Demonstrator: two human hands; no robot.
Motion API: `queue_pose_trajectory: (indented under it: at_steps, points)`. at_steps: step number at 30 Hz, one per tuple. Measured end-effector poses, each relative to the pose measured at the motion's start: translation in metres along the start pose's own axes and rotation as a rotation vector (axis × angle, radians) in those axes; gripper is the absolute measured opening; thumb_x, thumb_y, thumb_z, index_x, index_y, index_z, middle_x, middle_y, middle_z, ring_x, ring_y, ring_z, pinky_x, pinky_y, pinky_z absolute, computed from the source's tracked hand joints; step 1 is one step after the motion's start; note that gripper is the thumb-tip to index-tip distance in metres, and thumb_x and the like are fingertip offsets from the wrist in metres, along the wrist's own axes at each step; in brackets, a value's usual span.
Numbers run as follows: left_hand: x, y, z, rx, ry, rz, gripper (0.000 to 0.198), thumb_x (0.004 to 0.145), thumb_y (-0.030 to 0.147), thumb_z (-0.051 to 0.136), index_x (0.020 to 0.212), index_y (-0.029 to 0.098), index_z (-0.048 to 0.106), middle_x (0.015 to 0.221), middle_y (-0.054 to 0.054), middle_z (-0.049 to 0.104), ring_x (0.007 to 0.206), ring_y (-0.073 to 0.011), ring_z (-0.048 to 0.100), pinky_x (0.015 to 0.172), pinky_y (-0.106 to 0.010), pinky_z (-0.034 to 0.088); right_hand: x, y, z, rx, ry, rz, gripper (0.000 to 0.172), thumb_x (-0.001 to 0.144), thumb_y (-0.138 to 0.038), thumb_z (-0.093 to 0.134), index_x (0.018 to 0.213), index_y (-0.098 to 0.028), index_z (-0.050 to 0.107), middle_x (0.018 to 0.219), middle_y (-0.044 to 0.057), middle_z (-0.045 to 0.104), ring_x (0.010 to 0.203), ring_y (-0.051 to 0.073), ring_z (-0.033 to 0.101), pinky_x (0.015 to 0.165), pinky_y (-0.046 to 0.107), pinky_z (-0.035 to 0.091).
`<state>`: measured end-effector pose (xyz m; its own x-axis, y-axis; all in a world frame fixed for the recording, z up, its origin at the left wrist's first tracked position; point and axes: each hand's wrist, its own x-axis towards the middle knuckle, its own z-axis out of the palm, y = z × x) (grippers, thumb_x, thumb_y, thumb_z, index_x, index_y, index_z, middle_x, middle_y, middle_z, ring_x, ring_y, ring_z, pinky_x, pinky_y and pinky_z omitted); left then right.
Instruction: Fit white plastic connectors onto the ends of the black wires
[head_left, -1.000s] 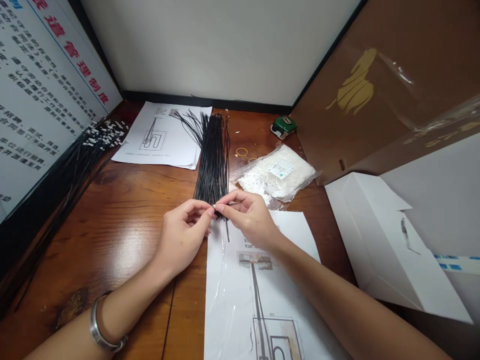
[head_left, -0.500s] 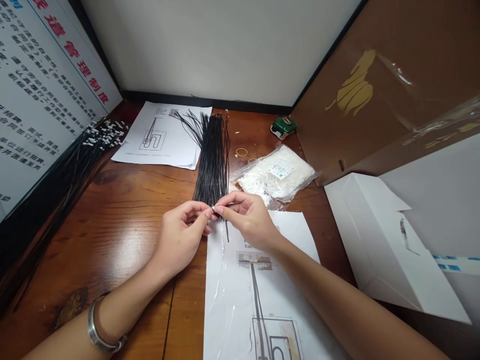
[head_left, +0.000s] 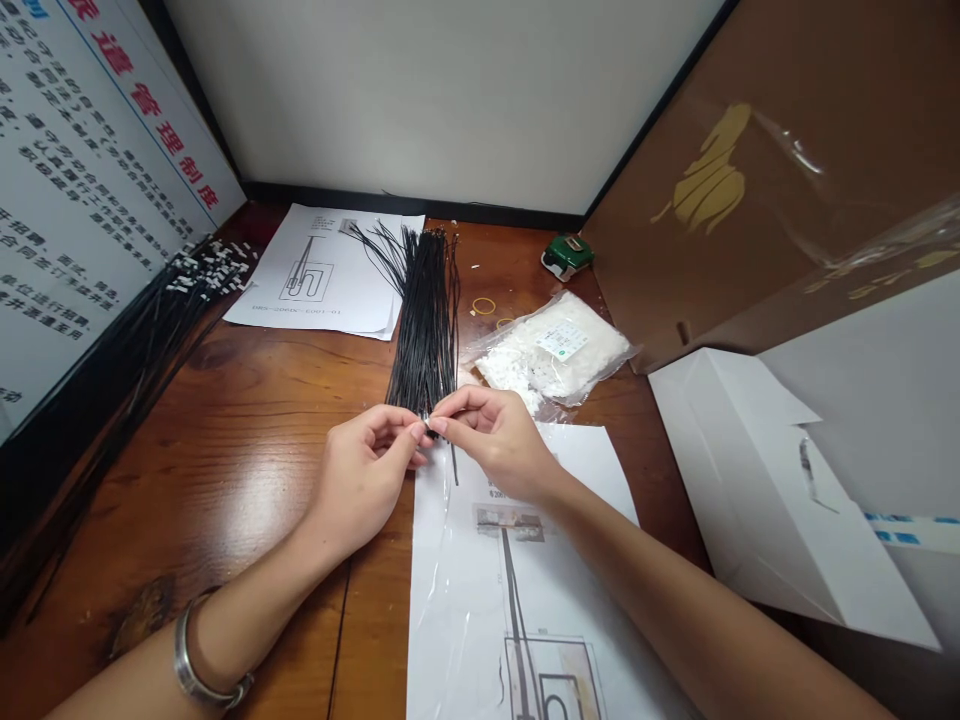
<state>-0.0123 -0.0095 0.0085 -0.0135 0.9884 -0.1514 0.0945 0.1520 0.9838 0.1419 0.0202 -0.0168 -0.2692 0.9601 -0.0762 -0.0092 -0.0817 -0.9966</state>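
Note:
My left hand (head_left: 367,470) is closed in a pinch, thumb against forefinger, over the lower end of a bundle of black wires (head_left: 424,310). Right against it, my right hand (head_left: 491,435) is pinched too, and the fingertips of both meet. A small white connector (head_left: 427,424) shows as a speck between them, seemingly at the left fingertips. What the right fingers grip is hidden. One black wire end (head_left: 455,465) sticks out below the right fingers, over a printed drawing sheet (head_left: 450,600).
A clear bag of white parts (head_left: 562,340) lies beyond my right hand, with a green tape measure (head_left: 568,256) and a yellow rubber band (head_left: 484,306) nearby. White-tipped wires (head_left: 202,270) lie at left. Another drawing (head_left: 337,300) lies at the back; a white box (head_left: 780,490) stands right.
Both hands stay pinched together at nearly the same spot, with only a slight shift of the fingertips. The wires, bag and papers lie as before.

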Motion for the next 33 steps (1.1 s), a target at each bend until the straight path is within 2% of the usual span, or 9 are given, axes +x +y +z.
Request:
queue_pose_trajectory:
  at_steps: [14, 22, 33]
  points:
    - [-0.0003, -0.0023, 0.0001, 0.053, 0.011, 0.032, 0.013, 0.079, 0.025, 0.064, 0.074, 0.013, 0.065, 0.07, -0.003, 0.069, 0.057, -0.0124, 0.065, 0.056, -0.022, 0.055, -0.0027, 0.0031, 0.0034, -0.056, 0.049, -0.009, 0.014, 0.076, -0.03, 0.069, 0.074, -0.017, 0.064, 0.069, 0.003, 0.064, 0.062, 0.013, 0.058, 0.049, 0.026, 0.041]
    - [0.0014, -0.0004, 0.0009, 0.029, 0.018, 0.009, 0.015, 0.08, 0.028, 0.064, 0.077, 0.014, 0.066, 0.074, -0.004, 0.069, 0.059, -0.0125, 0.065, 0.059, -0.023, 0.055, 0.0, 0.0017, 0.0042, 0.009, 0.1, 0.015, 0.017, 0.072, -0.033, 0.072, 0.073, -0.018, 0.064, 0.063, 0.002, 0.061, 0.058, 0.012, 0.055, 0.046, 0.025, 0.04]
    - [0.0012, -0.0001, 0.0008, -0.014, 0.008, 0.002, 0.014, 0.078, 0.026, 0.065, 0.074, 0.013, 0.065, 0.07, -0.004, 0.068, 0.06, -0.0133, 0.065, 0.059, -0.024, 0.055, -0.0009, 0.0025, 0.0032, 0.006, 0.065, 0.007, 0.014, 0.073, -0.03, 0.071, 0.073, -0.017, 0.065, 0.063, 0.002, 0.061, 0.061, 0.013, 0.057, 0.05, 0.026, 0.044]
